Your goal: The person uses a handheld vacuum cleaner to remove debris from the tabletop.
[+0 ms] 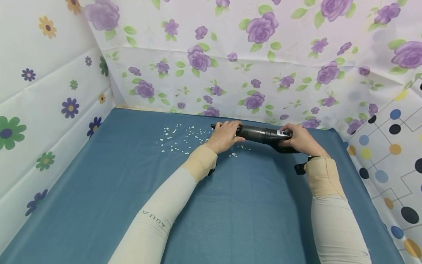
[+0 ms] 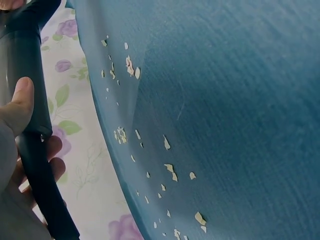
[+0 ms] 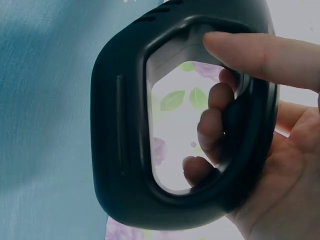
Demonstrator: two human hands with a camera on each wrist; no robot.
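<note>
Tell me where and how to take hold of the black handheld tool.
Probably best by the looped handle, coming from the right: it sits at the right end in the head view, and its opening lets fingers curl through, as the right hand does. The slim nozzle points left, leaving that side a better spot for steadying.

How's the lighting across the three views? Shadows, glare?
Head: soft shadow on the blue cloth beside the right sleeve, faint glint on the black handheld vacuum. Left wrist: dimmer, broad dark patch on the cloth, pale flakes readable. Right wrist: handle nearly black, floral backdrop pale.
</note>
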